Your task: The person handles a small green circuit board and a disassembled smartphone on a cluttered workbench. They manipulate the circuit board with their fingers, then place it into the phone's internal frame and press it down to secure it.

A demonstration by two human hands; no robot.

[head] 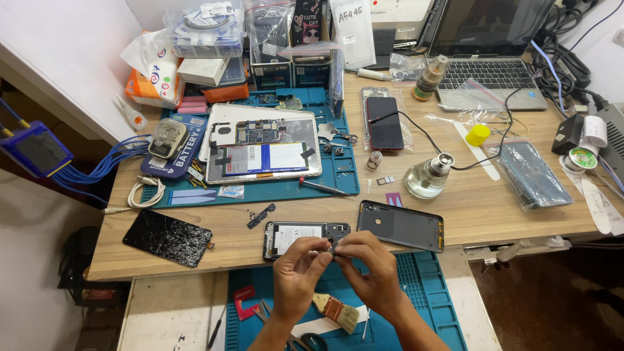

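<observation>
- A tiny part [333, 249], too small to identify, sat pinched between both hands just in front of the opened phone [305, 238].
- The phone's long axis ran left-right.
- The left hand [298, 273] and right hand [370, 266] met fingertip to fingertip, equally near.
- The black back cover [401, 225] lay just right of the phone.

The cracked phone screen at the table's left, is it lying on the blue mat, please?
No, the cracked phone screen lies on bare wooden table.
</observation>
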